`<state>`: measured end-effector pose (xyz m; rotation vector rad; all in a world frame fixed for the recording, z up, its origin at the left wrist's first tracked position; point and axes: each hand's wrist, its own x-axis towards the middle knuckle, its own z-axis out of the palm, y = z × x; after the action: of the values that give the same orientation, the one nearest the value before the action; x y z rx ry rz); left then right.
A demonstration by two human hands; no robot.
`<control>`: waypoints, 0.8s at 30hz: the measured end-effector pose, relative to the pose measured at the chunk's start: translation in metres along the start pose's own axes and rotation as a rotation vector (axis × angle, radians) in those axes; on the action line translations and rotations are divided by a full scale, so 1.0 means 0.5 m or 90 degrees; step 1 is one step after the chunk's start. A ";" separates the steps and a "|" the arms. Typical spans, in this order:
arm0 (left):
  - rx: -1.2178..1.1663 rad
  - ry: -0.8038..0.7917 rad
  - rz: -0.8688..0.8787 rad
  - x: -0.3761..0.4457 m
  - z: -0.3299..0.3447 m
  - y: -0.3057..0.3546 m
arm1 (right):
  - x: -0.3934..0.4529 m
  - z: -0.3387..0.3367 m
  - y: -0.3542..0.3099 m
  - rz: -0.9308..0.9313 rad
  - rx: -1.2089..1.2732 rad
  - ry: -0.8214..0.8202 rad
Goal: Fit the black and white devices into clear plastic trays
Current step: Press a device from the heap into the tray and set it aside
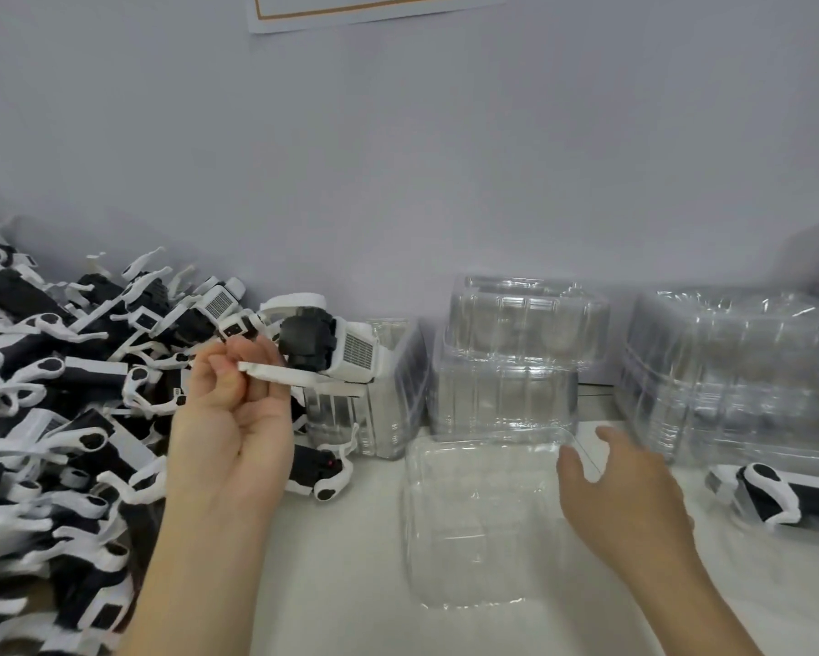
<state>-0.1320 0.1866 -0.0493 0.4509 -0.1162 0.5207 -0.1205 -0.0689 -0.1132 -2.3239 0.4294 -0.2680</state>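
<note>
Heaped along the left of the pale counter (332, 584): a pile of devices (52, 419), hard black-and-white plastic. Stacked at the back, glossy ribbed trays (507, 357); one clear tray (474, 527) laid flat in front, likely for loading. Pinched by its thin white strip in the left hand (230, 409), raised above the pile: one device (325, 343). Reaching toward the tray rim, fingers relaxed, holding nothing: right hand (630, 490).

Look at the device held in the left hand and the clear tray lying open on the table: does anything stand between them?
Nothing visible does. The left hand holds the device up above the table, left of the open tray. The right hand touches the tray's far right corner, off the direct path. One loose device lies just left of the tray.
</note>
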 end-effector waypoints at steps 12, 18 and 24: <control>0.484 -0.524 0.028 -0.093 0.066 -0.138 | -0.029 -0.034 -0.075 -0.005 0.875 -0.332; 0.693 -0.567 -0.087 -0.103 0.050 -0.154 | 0.001 -0.053 -0.039 0.012 0.796 -0.243; 0.645 -0.339 -0.016 -0.090 0.048 -0.150 | -0.006 -0.057 -0.033 -0.202 0.479 -0.090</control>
<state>-0.1330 0.0977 -0.0664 1.5783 -0.3589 0.3933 -0.1282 -0.0749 -0.0817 -1.6402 -0.1127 -0.3433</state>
